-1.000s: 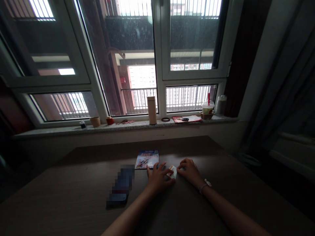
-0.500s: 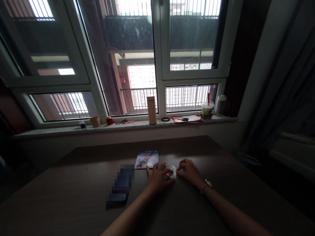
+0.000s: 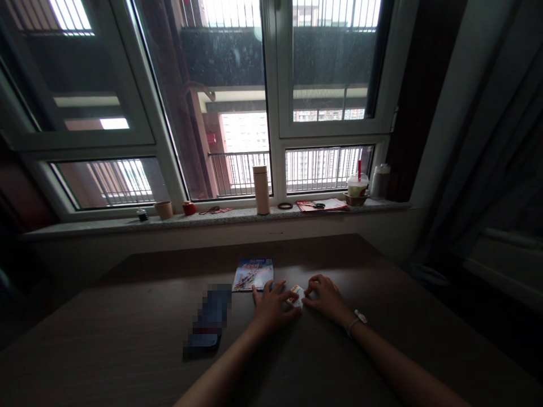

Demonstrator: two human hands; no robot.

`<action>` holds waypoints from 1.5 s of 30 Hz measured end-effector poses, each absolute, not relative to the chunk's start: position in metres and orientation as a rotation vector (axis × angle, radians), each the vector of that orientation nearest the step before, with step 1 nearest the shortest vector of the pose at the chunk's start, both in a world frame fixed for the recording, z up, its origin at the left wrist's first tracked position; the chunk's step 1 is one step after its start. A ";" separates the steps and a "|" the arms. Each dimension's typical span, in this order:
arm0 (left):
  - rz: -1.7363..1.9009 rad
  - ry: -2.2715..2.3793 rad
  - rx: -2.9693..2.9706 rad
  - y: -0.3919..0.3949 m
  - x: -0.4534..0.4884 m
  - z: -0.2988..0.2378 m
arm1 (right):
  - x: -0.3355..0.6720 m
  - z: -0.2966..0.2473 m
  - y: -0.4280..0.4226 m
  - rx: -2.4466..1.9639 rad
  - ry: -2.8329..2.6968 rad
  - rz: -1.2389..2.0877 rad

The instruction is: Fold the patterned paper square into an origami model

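Note:
A small white piece of paper (image 3: 297, 294) with red and orange print lies low over the table between my hands. My left hand (image 3: 271, 308) holds it from the left by thumb and forefinger, the other fingers spread toward a glossy blue printed booklet (image 3: 253, 273). On the opposite side, my right hand (image 3: 326, 298) has its fingertips pinched at the paper's right edge. A bracelet (image 3: 356, 320) circles the right wrist. The paper is too small for its print or folds to be made out.
A dark blurred-out object (image 3: 207, 322), perhaps a phone, lies left of my left forearm on the brown table (image 3: 127, 316). Along the windowsill (image 3: 220, 217) stand a beige flask (image 3: 261, 190), a paper cup (image 3: 163, 210), scissors (image 3: 318, 206) on red papers, and a drink cup (image 3: 357, 184).
My right fingertips have shifted slightly down along the paper's right edge. My left hand, the booklet and the dark object stay where they were.

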State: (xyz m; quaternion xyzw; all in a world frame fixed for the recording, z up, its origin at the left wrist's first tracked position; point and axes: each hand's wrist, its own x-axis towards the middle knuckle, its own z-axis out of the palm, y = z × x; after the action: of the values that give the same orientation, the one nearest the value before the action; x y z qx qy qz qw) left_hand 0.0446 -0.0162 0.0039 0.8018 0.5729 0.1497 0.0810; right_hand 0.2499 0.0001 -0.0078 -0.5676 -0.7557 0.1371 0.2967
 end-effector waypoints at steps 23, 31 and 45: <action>0.376 1.732 2.386 -0.017 0.043 0.008 | 0.253 -0.008 -0.004 -1.511 -2.090 0.407; 0.350 1.750 2.373 -0.018 0.045 0.010 | 0.253 -0.009 -0.004 -1.491 -2.112 0.400; 0.397 1.728 2.378 -0.015 0.042 0.005 | 0.253 -0.011 0.000 -1.512 -2.045 0.354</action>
State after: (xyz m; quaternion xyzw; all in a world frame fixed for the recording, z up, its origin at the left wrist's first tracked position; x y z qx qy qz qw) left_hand 0.0423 -0.0152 0.0052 0.7987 0.5802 0.1332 0.0875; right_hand 0.2528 0.0000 -0.0108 -0.5649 -0.7638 0.1323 0.2828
